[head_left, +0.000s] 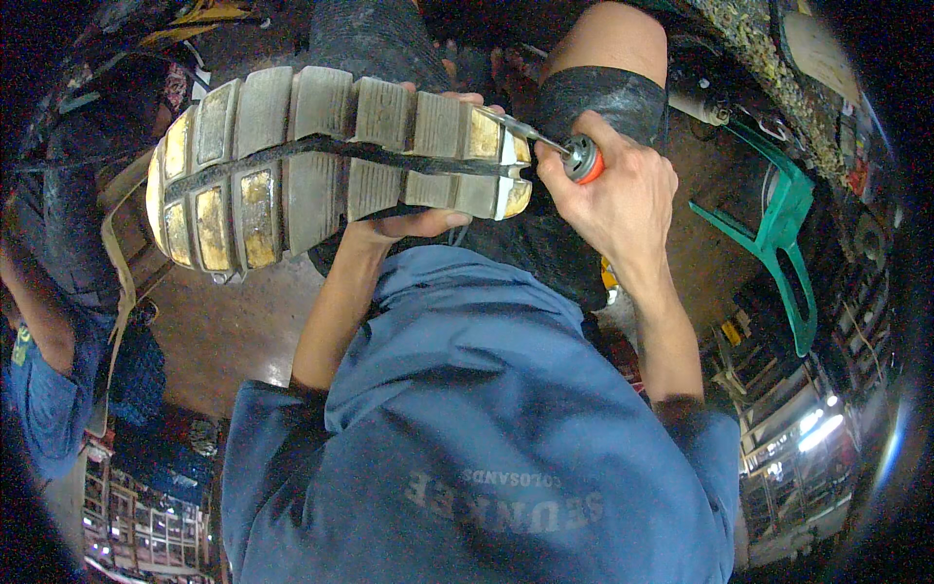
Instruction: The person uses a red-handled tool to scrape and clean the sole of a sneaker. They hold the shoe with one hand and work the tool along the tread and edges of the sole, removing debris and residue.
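A shoe [321,156] is held sole up before me, its grey blocky tread split by a dark lengthwise groove. Yellowish patches show at both ends. My left hand [413,226] grips it near the right end, thumb along the near edge and fingertips at the far edge. In my closed right hand [628,185] is a tool with a round grey-and-orange handle [584,161] and a thin metal shank. This shank points left and meets or overlaps the shoe's right end; whether its tip touches I cannot tell.
A green plastic chair or stool [778,219] stands at the right. To the left, another person's arm and blue sleeve [49,380] are in view. Rough, debris-covered edging [754,73] runs along the upper right. My knees lie beyond the shoe, above a brown floor [229,326].
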Tool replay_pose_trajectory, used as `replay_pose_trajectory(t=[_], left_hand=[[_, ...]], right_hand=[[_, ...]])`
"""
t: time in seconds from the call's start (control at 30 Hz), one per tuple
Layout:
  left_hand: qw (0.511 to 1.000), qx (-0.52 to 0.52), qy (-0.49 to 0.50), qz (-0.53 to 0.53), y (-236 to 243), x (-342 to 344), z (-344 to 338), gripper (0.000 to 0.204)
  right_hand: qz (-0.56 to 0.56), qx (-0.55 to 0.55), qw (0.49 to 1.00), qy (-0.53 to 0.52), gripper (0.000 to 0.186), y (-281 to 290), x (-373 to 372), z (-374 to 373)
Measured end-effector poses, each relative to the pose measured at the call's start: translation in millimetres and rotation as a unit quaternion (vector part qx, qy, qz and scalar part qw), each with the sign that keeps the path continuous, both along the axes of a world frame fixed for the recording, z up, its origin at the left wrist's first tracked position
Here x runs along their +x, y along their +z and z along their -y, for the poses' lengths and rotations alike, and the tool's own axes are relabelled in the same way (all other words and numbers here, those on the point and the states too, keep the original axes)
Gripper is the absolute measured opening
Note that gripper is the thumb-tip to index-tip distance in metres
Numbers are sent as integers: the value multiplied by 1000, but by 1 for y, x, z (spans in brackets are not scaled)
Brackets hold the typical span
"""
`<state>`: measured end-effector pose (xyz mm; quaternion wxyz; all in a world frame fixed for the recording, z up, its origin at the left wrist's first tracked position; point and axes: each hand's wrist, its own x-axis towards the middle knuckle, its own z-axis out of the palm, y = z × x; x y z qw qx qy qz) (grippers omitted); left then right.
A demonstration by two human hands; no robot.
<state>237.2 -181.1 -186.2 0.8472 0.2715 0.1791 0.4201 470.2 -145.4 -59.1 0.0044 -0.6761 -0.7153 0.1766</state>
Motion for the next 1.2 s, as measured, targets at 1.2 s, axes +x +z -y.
replay_pose_trajectory(t=[1.2], left_hand=[[980, -171, 95, -39, -26, 5, 15, 129]], right_hand=[[-23, -55, 997, 41, 32, 6, 8, 0]])
